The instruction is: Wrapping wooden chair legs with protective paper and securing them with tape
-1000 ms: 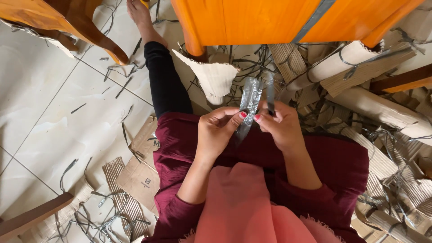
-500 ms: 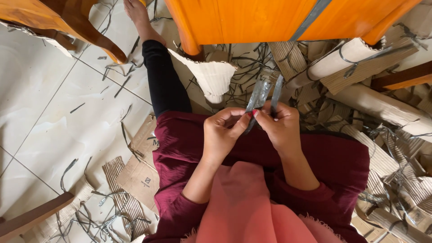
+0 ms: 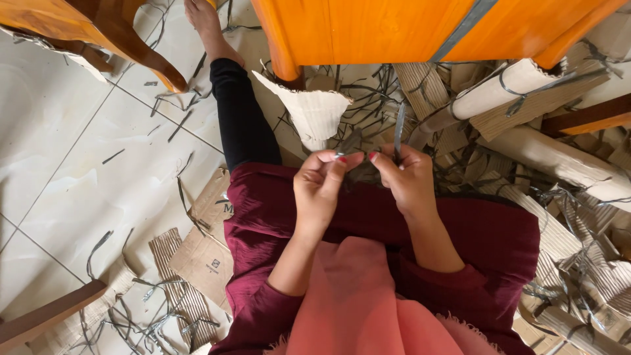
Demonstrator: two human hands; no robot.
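Left hand: the left hand (image 3: 321, 190) is pinching one end of a thin grey strap (image 3: 398, 135) between thumb and forefinger, just above the lap.
Right hand: the right hand (image 3: 407, 181) is gripping the same strap close beside the left, with a free length standing up out of the fist.
Strap position: it is running between both hands over the dark red skirt (image 3: 368, 223), in front of the orange furniture (image 3: 394, 29).
Grip advice: the fingertips are sitting close together; keeping them near the working point is likely giving the best control of so narrow a band.
Tension: judging by the upright free end, the strap is stiff; holding it taut should stop it springing loose.
Edge caution: such bands probably have sharp edges, so sliding bare fingers along them seems unwise.
Surroundings: loose strap offcuts (image 3: 151, 322), torn cardboard (image 3: 315, 112) and rolled cardboard tubes (image 3: 499, 85) are lying across the tiled floor (image 3: 79, 171).
Posture: one leg in black (image 3: 240, 112) is stretching out towards the furniture.
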